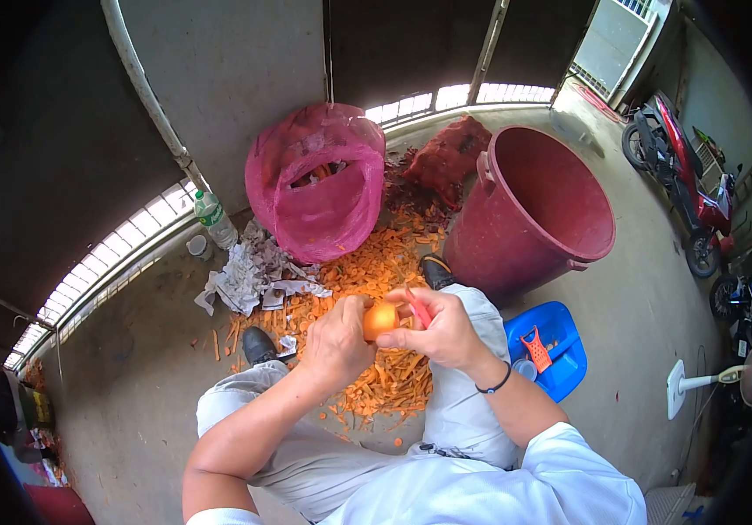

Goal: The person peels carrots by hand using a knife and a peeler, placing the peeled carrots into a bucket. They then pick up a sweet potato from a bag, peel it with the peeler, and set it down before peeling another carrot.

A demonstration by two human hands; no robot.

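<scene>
Between my knees, my left hand [338, 343] is wrapped round a peeled carrot [381, 321], whose rounded bright orange end faces up. My right hand [448, 331] grips a red-handled peeler [419, 308] right beside the carrot; its blade is too small to make out. Some right fingers also appear to touch the carrot. Below both hands, a thick heap of orange peelings [376, 389] covers the floor between my shoes.
A large dark red bin [516, 219] stands ahead right, beside a red mesh sack [450, 162]. Ahead is a pink plastic bag [323, 214]. A blue basin [573, 350] holding an orange peeler [536, 352] sits by my right leg. Crumpled paper [249, 271] and a bottle [214, 219] lie left.
</scene>
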